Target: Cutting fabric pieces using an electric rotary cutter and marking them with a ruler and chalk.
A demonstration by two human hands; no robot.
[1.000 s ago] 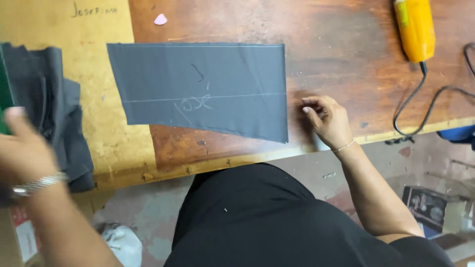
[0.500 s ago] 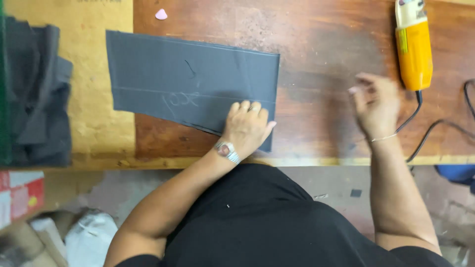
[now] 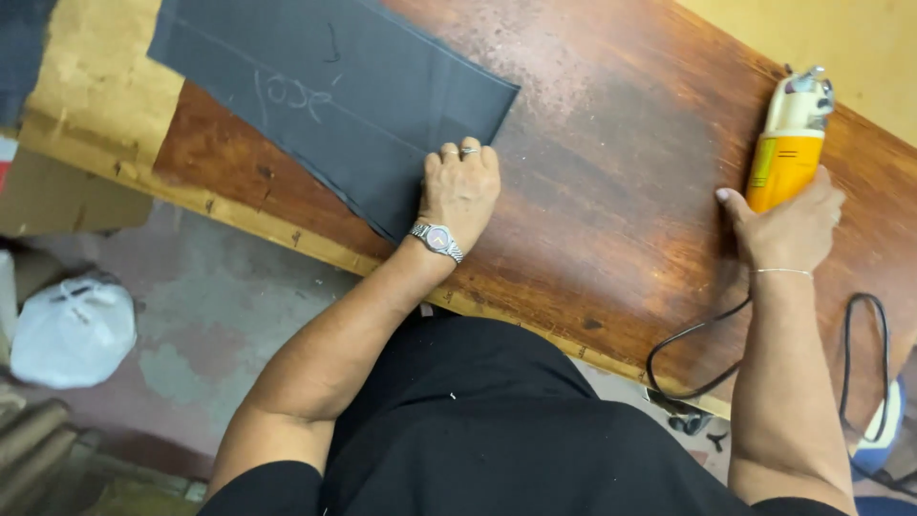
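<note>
The cloth (image 3: 334,100), a dark grey piece with chalk lines and a chalk scribble on it, lies flat on the near part of the wooden table (image 3: 611,182), its right corner pointing toward the table's middle and its lower edge close to the table's front rim. The left hand (image 3: 461,188) lies palm down on that right end, fingers together and flat, pinning the cloth rather than gripping it; a watch sits on the wrist and rings show on two fingers. Well apart to the right, the cutter (image 3: 791,134), a yellow and white electric tool, lies on the table with its cord (image 3: 697,363) looping off the front edge. The right hand (image 3: 788,227) is wrapped around the cutter's rear end, thumb out to the left, fingers closed on the body. By the look of it the step in hand is taking up the cutter while the cloth is held in place; the next move would call for bringing the tool across to the cloth without dragging the cord over it, and keeping the left hand's fingers clear of the chalk line. Both forearms reach forward from the body, the left angled inward, the right nearly straight. A white bag (image 3: 72,330) lies on the floor at left.
</note>
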